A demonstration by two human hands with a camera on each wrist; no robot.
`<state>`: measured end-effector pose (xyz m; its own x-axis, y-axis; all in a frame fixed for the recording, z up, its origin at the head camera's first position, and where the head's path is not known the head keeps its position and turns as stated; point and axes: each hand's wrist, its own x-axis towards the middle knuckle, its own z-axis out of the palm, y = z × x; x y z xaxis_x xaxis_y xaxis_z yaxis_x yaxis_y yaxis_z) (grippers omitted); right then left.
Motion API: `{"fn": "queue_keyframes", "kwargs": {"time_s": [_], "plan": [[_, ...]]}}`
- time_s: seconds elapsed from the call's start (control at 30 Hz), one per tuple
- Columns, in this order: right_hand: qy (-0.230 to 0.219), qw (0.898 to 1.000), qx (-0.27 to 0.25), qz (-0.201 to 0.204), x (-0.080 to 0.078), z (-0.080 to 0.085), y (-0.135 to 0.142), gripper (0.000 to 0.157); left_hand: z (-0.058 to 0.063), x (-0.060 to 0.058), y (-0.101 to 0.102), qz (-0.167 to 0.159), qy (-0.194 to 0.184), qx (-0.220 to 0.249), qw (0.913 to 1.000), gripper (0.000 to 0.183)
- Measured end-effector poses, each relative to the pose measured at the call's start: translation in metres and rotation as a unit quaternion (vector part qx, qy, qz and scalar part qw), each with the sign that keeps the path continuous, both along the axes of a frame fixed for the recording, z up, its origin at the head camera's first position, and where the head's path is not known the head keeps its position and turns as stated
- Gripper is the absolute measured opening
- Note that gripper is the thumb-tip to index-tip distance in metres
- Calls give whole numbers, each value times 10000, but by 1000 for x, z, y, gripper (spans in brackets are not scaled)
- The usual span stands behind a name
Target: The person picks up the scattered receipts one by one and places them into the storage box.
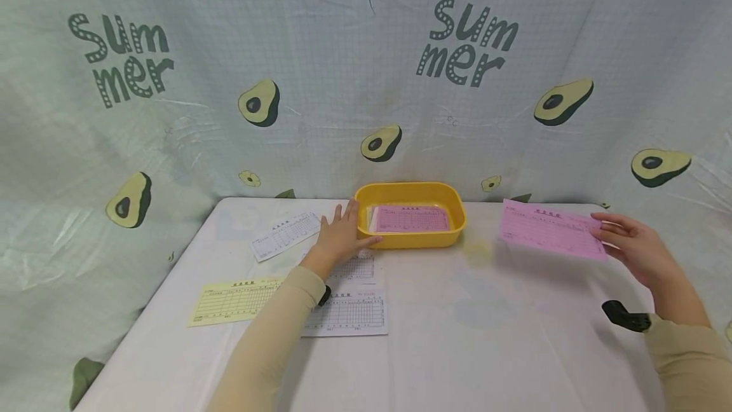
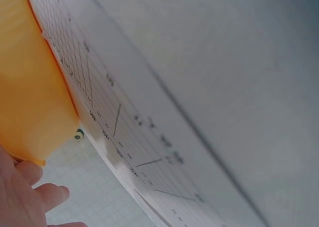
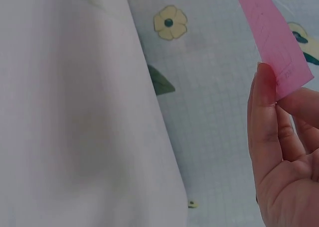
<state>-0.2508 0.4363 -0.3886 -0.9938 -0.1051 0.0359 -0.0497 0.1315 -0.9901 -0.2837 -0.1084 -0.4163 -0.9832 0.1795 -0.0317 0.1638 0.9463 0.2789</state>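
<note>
Above right side of table (image 1: 486,361): pink slip (image 1: 546,227), pinched at one end by right hand (image 1: 639,245), presumably to avoid creasing. At left end of yellow tray (image 1: 412,242): left hand (image 1: 340,234), fingers spread, gripping nothing, likely for steadying.

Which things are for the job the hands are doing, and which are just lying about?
Probably for the job:
Pink slip, in the right hand
Yellow tray, by the left hand
Another pink slip, inside the tray

Probably just lying about:
Yellow slip, on the table
White slips, there too
</note>
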Motion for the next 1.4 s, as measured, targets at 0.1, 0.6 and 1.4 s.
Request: {"fn": "queue_keyframes", "kwargs": {"time_s": [0.1,0.6,1.4], "plan": [[42,9998,216,-19,-6,2,-10,29,1,0,0,6,13,-10,10000,115],[136,9977,609,279,-46,8,-70,22,0,0,1,7,11,30,10000,114],[-116,9965,554,618,-90,1,-161,52,-2,-2,1,71,34,20,10000,115]]}}
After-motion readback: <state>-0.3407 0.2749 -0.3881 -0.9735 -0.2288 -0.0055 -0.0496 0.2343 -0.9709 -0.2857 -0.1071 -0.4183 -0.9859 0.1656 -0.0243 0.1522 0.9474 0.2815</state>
